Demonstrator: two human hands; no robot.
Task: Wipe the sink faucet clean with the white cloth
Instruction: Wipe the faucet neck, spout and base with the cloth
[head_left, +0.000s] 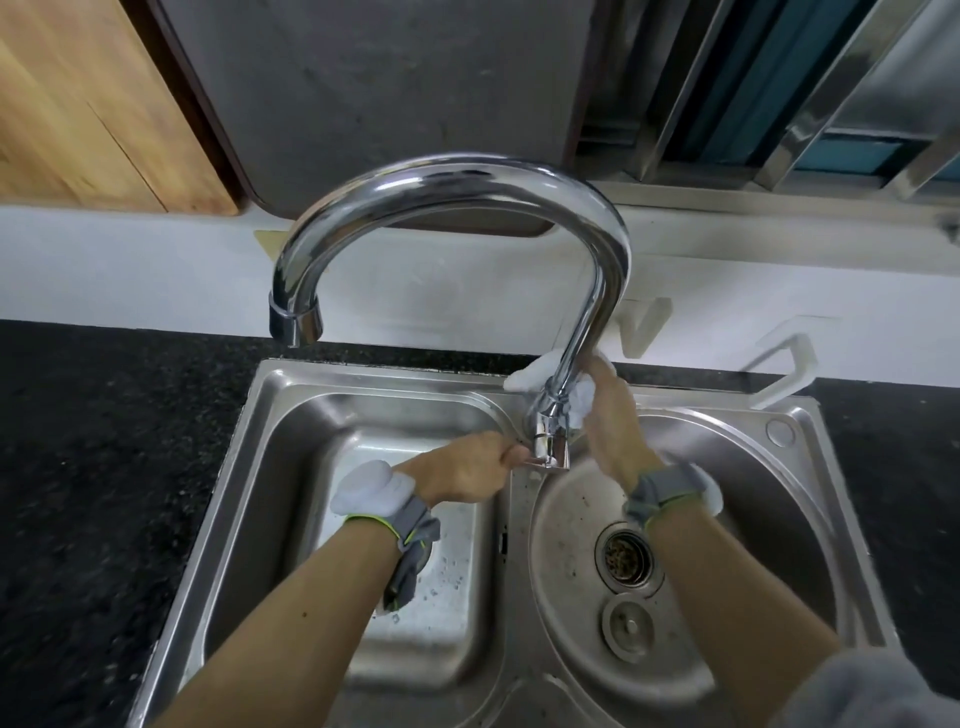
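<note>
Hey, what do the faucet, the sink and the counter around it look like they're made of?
Faucet: polished chrome-look metal, with mirror-like reflections along its curve. Sink: likely stainless steel, a duller brushed grey sheen with soft glare. Counter: dark speckled stone, perhaps granite or an imitation; the fine pale flecks suggest it, but the picture cannot settle which.

The right hand pressed a white cloth around the lower stem of the chrome faucet, the cloth showing on both sides of the pipe. The left hand pinched the faucet's handle at the base. The spout arched high and ended over the left basin. The right basin held a round drain. A wooden board leaned against the wall behind the dark counter.
</note>
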